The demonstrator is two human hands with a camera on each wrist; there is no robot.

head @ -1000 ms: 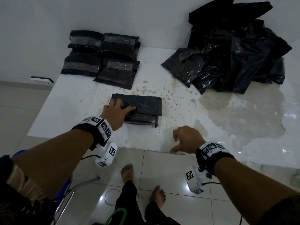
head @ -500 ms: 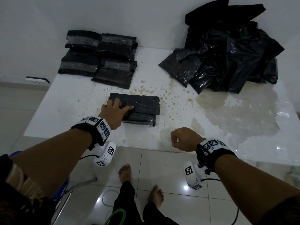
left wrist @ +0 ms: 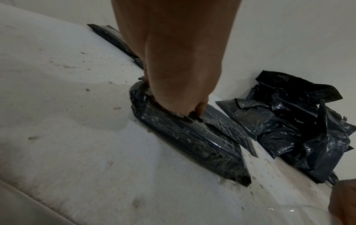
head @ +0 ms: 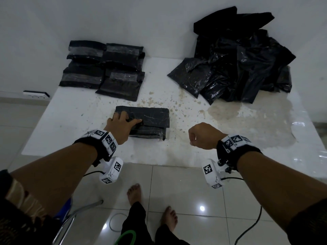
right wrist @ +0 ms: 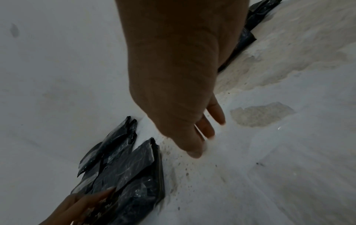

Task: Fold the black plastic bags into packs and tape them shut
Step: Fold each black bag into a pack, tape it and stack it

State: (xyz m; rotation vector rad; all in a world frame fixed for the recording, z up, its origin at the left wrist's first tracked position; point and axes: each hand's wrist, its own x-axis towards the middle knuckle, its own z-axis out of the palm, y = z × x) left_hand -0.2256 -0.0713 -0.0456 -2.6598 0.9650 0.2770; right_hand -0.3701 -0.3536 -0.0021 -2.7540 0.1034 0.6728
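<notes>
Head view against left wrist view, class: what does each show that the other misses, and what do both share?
Only the head view shows the whole stack of taped packs, the wrist cameras and the bare feet on the floor tiles. Only the left wrist view shows the folded pack's near side close up. Both show the left hand pressing that pack and the heap of loose black bags.

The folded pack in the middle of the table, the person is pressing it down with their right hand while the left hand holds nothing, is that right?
Not quite: the hands are swapped. In the head view the left hand presses on the folded pack in the middle of the table, while the right hand holds nothing, hovering near the table's front edge.
</notes>
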